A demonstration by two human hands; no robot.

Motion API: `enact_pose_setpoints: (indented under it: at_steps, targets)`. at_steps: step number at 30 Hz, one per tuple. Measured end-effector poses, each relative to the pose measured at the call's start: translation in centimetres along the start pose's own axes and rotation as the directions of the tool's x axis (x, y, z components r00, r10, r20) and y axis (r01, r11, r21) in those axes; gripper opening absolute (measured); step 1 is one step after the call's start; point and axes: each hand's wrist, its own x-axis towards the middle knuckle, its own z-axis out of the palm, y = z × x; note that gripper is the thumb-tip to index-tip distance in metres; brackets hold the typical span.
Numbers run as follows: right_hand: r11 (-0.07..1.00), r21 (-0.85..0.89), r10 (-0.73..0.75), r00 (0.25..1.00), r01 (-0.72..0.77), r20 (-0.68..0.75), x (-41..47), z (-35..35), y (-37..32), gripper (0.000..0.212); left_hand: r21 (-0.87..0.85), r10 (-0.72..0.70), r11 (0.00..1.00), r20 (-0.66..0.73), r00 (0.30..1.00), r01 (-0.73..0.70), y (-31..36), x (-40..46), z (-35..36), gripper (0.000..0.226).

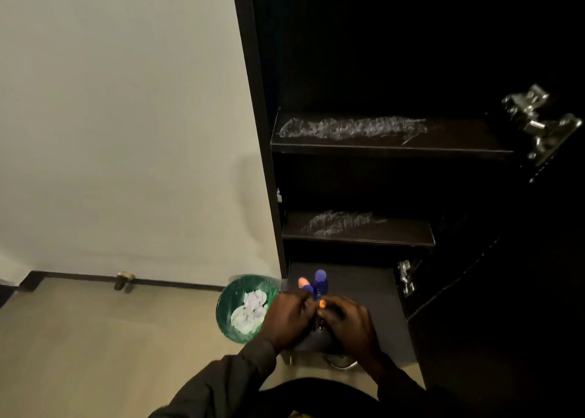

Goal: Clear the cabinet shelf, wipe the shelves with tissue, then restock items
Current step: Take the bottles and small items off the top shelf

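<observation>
A person's left hand [289, 318] and right hand [349, 322] met low over the bottom shelf [370, 286] of a dark cabinet [253, 69], fingers curled around a small dark item with an orange tip [322, 304]. A blue bottle [319, 283] stood just behind them. Two upper shelves [459, 139] showed pale streaks. A green bin [231, 294] of crumpled tissue [250, 311] sat beside the cabinet.

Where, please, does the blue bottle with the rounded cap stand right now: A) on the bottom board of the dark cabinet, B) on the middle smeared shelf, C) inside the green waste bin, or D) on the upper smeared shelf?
A: the blue bottle with the rounded cap stands upright on the cabinet's bottom board, just beyond both hands; the two smeared shelves above are bare.
</observation>
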Motion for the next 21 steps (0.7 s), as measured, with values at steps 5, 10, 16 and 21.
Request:
enact_pose_setpoints:
  at_steps: [5,10,16,21]
  targets:
    - [0.981,0.192,0.032,0.984,0.002,-0.172,1.8,-2.8,-4.5,0.026,-0.192,0.036,0.978,-0.214,0.976,-0.078,3.3,1.2,-2.1,0.027]
    - [0.965,0.239,-0.039,0.955,0.112,-0.292,4.4,-5.7,-8.7,0.031,-0.283,0.08,0.942,-0.335,0.939,-0.181,7.2,3.6,-5.0,0.024]
    - [0.931,0.277,-0.12,0.915,0.238,-0.385,6.8,-10.1,-12.9,0.028,-0.316,0.134,0.899,-0.462,0.877,-0.304,11.0,6.0,-9.1,0.024]
    - [0.893,0.224,-0.235,0.829,0.39,-0.508,8.3,-14.7,-17.3,0.029,-0.291,0.231,0.839,-0.575,0.784,-0.46,16.1,7.8,-13.7,0.016]
